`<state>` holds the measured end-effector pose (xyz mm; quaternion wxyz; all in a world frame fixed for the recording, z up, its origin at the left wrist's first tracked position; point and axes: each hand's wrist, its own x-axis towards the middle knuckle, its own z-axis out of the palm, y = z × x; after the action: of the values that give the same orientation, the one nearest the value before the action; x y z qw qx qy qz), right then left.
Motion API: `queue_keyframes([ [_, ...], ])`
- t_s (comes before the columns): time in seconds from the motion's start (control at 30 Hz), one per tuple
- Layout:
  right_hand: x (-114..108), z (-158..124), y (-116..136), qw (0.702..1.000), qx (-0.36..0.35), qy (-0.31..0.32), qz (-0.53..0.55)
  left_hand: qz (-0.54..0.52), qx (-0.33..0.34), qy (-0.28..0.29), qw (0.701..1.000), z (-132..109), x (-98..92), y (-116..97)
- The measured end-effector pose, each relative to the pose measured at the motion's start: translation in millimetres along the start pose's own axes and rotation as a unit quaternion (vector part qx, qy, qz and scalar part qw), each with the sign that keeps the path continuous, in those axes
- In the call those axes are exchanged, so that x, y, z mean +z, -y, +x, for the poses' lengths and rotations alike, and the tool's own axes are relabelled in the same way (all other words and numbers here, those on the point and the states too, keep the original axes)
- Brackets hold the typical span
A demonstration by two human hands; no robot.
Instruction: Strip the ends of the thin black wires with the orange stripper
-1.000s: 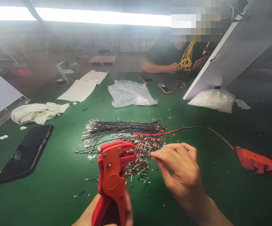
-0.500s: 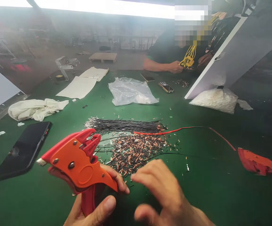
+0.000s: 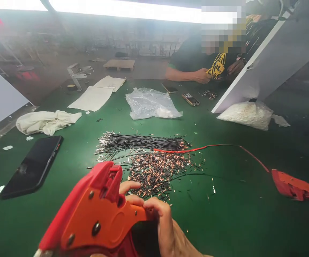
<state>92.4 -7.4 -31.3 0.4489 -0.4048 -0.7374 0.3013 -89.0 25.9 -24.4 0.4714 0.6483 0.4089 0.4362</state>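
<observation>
A red and orange wire stripper (image 3: pixel 90 214) fills the lower left of the view, its jaws pointing up and away. My left hand (image 3: pixel 131 192) holds it from behind; two fingers show past the tool and the rest is mostly hidden. Curled over the end of the orange handle are the fingers of my right hand (image 3: pixel 167 225). Beyond the jaws lies a heap of short black wire offcuts with copper ends (image 3: pixel 154 175). Behind that heap is a bundle of black wires (image 3: pixel 140 141), with silvery tips at left and bare copper at right.
A red strip (image 3: pixel 210 146) runs right towards a second red-orange stripper (image 3: pixel 296 184). At left are a black phone (image 3: pixel 33 166) and a white cloth (image 3: pixel 48 121). Farther back lie papers (image 3: pixel 90 98), a plastic bag (image 3: pixel 150 103) and a filled bag (image 3: pixel 250 114). A co-worker holds yellow wires (image 3: pixel 218 66).
The stripper has come closer and lower, with its jaws turned more upward. My right hand has moved left from beside the tool onto its handle end. The view has shifted slightly.
</observation>
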Motion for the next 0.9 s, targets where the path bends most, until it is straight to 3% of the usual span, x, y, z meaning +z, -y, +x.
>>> queue_keyframes([
  [0.1,-15,10,6,0.995,-0.010,0.089,0.034,0.023,-0.022,0.018,0.999,-1,10.9,-21],
  [0.17,-27,18,13,0.990,-0.023,0.078,0.115,0.008,-0.022,0.068,0.997,-1,16.7,-41],
  [0.27,-44,26,22,0.967,0.097,0.070,0.225,0.017,-0.013,0.085,0.996,10,12.3,-67],
  [0.33,-56,27,21,0.943,0.166,0.073,0.279,0.144,0.017,0.098,0.985,25,2.2,-78],
  [0.37,-62,26,18,0.939,0.183,0.064,0.285,0.233,0.036,0.070,0.969,34,-2.4,-81],
  [0.4,-69,26,14,0.943,0.179,0.041,0.277,0.316,0.063,0.044,0.946,43,-5.4,-82],
  [0.47,-81,26,6,0.957,0.153,-0.022,0.246,0.411,0.119,0.065,0.902,59,-2.8,-80],
  [0.6,-100,29,-4,0.962,0.101,-0.154,0.201,0.517,0.134,0.218,0.817,84,38.6,-69],
  [0.77,-106,34,-3,0.955,0.079,-0.211,0.193,0.523,0.143,0.257,0.800,108,99.4,-57],
  [0.9,-108,36,-2,0.952,0.074,-0.227,0.189,0.527,0.115,0.264,0.799,119,116.1,-56],
])
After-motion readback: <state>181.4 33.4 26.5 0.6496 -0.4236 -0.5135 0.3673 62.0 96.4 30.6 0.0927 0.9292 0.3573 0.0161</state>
